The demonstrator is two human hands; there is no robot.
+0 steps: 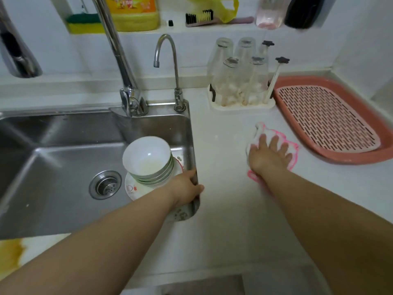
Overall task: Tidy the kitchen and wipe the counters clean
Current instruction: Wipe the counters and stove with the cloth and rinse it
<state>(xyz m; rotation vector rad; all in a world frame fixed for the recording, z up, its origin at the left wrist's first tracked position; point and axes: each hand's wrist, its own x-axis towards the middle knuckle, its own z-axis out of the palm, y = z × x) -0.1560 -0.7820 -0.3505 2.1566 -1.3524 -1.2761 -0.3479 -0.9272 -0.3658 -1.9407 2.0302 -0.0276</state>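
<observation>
My right hand (268,155) lies flat, fingers spread, pressing a white cloth with a pink edge (263,129) onto the white counter (225,209) to the right of the sink. My left hand (185,188) rests on the right rim of the steel sink (53,167), fingers curled over the edge. Just left of it, inside the sink, a stack of white bowls (147,159) sits on a plate (133,189).
A rack of upturned glasses (240,75) stands at the back of the counter. A pink drain tray (331,120) lies at the right. Two taps (168,67) rise behind the sink. Sponge, detergent bottle and brush line the ledge. A yellow stain (10,256) marks the front left.
</observation>
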